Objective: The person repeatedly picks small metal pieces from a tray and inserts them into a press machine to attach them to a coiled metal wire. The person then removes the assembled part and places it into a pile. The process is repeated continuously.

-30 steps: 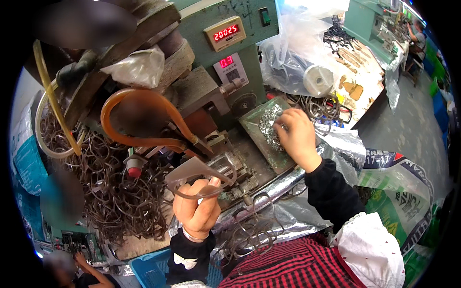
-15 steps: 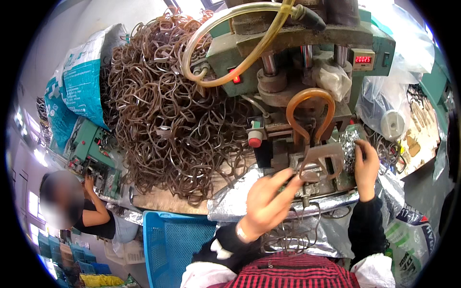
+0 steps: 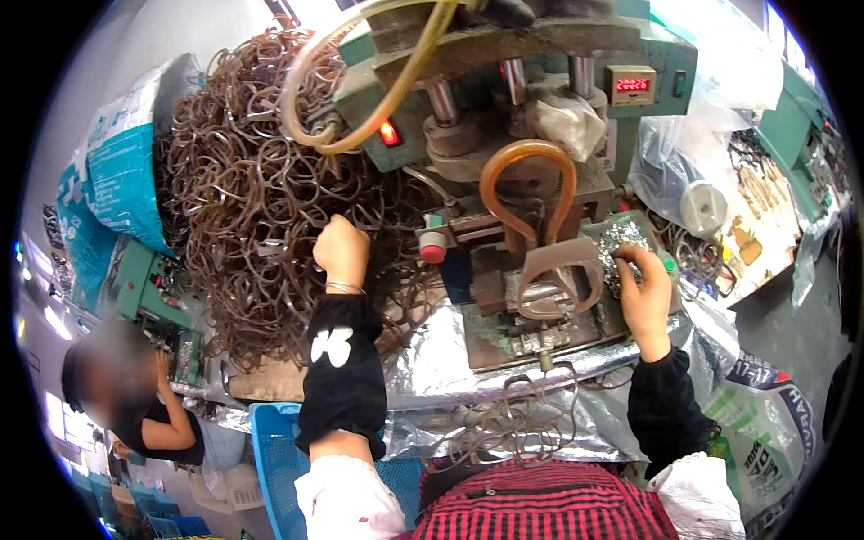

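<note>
My left hand (image 3: 342,252) is sunk in a big heap of brown wire loops (image 3: 243,198) to the left of the green press machine (image 3: 540,54), its fingers curled around some of the loops. My right hand (image 3: 643,288) rests with bent fingertips on a tray of small silvery pieces (image 3: 616,238) at the machine's right side; whether it pinches one is hidden. Between my hands, a brown loop (image 3: 558,270) lies on the machine's fixture, below an orange hose arch (image 3: 526,175).
Crinkled foil sheet (image 3: 432,360) covers the bench front, with loose loops (image 3: 513,418) hanging over it. A blue crate (image 3: 270,441) stands below left. A seated co-worker (image 3: 126,405) is at lower left. A red button (image 3: 434,247), a white roll (image 3: 702,207) and plastic bags lie nearby.
My left hand has left the fixture and gone left into the loop heap. The right hand has stayed at the tray of silvery pieces. The view has swung left over the second.
</note>
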Motion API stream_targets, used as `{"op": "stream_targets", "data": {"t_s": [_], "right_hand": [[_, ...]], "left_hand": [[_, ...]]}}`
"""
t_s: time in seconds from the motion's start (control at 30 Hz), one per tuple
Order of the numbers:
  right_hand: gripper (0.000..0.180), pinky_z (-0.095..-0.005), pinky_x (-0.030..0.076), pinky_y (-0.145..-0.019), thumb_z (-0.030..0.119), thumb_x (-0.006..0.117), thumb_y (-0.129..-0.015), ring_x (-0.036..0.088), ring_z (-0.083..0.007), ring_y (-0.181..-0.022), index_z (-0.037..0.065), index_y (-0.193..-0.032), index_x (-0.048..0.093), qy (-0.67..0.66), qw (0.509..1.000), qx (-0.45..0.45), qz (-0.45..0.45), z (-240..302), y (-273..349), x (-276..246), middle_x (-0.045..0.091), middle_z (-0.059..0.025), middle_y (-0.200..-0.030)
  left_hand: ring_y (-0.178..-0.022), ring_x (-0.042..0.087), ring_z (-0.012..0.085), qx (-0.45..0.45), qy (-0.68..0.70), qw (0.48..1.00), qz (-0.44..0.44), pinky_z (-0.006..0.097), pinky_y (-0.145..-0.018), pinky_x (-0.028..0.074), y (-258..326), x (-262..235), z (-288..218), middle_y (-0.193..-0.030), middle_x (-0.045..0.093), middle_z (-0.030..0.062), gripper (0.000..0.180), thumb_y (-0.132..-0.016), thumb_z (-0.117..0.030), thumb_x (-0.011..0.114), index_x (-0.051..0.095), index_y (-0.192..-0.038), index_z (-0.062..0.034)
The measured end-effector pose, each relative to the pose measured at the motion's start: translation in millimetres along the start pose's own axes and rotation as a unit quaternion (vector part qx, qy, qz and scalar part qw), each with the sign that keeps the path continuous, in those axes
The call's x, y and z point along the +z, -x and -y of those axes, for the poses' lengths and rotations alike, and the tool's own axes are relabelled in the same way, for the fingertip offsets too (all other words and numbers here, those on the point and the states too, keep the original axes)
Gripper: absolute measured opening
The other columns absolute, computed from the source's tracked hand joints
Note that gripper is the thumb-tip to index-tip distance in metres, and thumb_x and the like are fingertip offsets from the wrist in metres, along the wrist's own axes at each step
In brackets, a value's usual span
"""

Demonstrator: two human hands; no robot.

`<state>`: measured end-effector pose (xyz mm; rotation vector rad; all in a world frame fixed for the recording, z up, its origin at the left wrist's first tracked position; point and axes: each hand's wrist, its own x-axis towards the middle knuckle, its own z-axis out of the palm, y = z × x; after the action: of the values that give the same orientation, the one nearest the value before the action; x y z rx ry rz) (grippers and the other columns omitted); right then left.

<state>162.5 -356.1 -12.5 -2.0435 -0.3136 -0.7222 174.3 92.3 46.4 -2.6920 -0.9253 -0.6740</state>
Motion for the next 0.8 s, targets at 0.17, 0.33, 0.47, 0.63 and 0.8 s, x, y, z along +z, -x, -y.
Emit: {"op": "stream_targets", "data": {"t_s": [0.17, 0.33, 0.47, 0.63, 0.8], "right_hand": [[0.014, -0.0354, 0.050, -0.083, -0.003, 0.066, -0.086, 0.066, -0.0288, -0.092, 0.001, -0.099, 0.068, 0.057, 0.997, -0.003, -0.055, -13.4, 35.9, -49.1, 0.069, -0.0133, -0.096], [0.015, -0.0324, 0.050, -0.080, -0.006, 0.065, -0.086, 0.067, -0.0247, -0.087, 0.000, -0.097, 0.073, -0.022, 0.993, 0.105, -0.040, -2.9, 57.7, -80.5, 0.071, -0.0118, -0.093], [0.018, -0.0362, 0.051, -0.076, -0.003, 0.068, -0.082, 0.068, -0.0265, -0.084, 0.002, -0.098, 0.075, -0.116, 0.991, -0.032, 0.062, 59.3, 9.9, -53.5, 0.072, -0.0117, -0.090], [0.031, -0.0334, 0.052, -0.079, 0.004, 0.072, -0.082, 0.068, -0.0214, -0.089, 0.002, -0.112, 0.069, -0.296, 0.952, 0.046, 0.069, 82.3, -12.4, 26.4, 0.070, -0.0106, -0.093], [0.042, -0.0271, 0.051, -0.090, -0.003, 0.070, -0.086, 0.065, -0.0113, -0.099, -0.006, -0.126, 0.057, -0.449, 0.869, 0.181, 0.095, 93.4, -6.6, 22.6, 0.069, -0.0081, -0.110]], "left_hand": [[-0.077, 0.071, 0.0394, 0.010, -0.015, 0.999, -0.037, 0.051, -0.067, 0.056, 14.4, -34.5, 26.7, -0.082, 0.072, 0.0161, 0.022, -0.085, -0.025, 0.064, 0.066, -0.098, -0.0072], [-0.067, 0.068, 0.0330, 0.026, 0.115, 0.985, -0.123, 0.041, -0.058, 0.050, 84.3, -88.6, 48.1, -0.073, 0.069, 0.0101, 0.031, -0.086, -0.037, 0.077, 0.061, -0.094, -0.0109], [-0.072, 0.062, 0.0192, 0.106, 0.311, 0.929, -0.172, 0.030, -0.070, 0.051, 104.9, -102.1, 39.0, -0.082, 0.065, 0.0091, 0.016, -0.090, -0.004, 0.072, 0.063, -0.103, 0.0000], [-0.088, 0.058, 0.0122, 0.094, 0.551, 0.819, -0.131, 0.023, -0.081, 0.047, 132.5, -68.7, 18.6, -0.100, 0.064, 0.0037, 0.052, -0.091, 0.008, 0.061, 0.051, -0.141, -0.0031], [-0.087, 0.055, 0.0089, 0.021, 0.576, 0.816, 0.029, 0.019, -0.081, 0.043, 147.9, -46.1, 24.1, -0.094, 0.057, 0.0019, 0.058, -0.086, 0.009, 0.065, 0.043, -0.140, -0.0018]]}}
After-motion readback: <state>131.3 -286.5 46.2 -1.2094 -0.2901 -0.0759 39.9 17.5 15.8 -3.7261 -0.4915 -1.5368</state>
